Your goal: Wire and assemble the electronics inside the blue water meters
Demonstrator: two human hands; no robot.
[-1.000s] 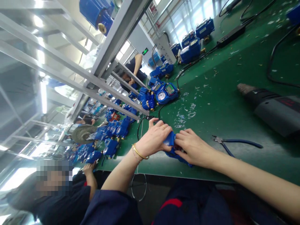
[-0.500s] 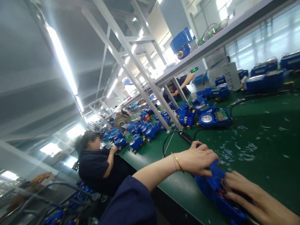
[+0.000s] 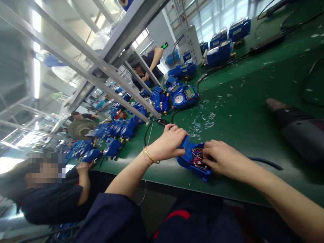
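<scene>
- Between the left hand (image 3: 167,144) and the right hand (image 3: 225,158): an opened blue water meter housing (image 3: 194,169), cavity upward, holding red, yellow and blue wires (image 3: 197,157).
- Finger state: the left fingers (image 3: 176,131) are closed around the housing's upper-left end; the right fingers (image 3: 210,145) are closed over its right side, beside the wires. Both hands grip the housing. Whether it also touches the bench cannot be determined.
- Orientation: the long axis runs diagonally across the view. The narrow raised end points up and left, toward the left fingers; the rounded end points down and right, toward the bench's near edge. The right hand is nearer the wires.
- Adjacent, beyond the left fingers: a black cable (image 3: 162,122) lies on the green bench (image 3: 157,165).
- Adjacent, beyond the right fingers: a blue handle (image 3: 265,163) and a black-and-grey power tool (image 3: 296,131); plastic scraps (image 3: 207,118) are scattered across the bench.
- Farther from the fingers: assembled blue water meters (image 3: 184,96) with brass fittings stand along the bench. A seated co-worker's hand (image 3: 84,166) rests near another row of meters (image 3: 112,147).
</scene>
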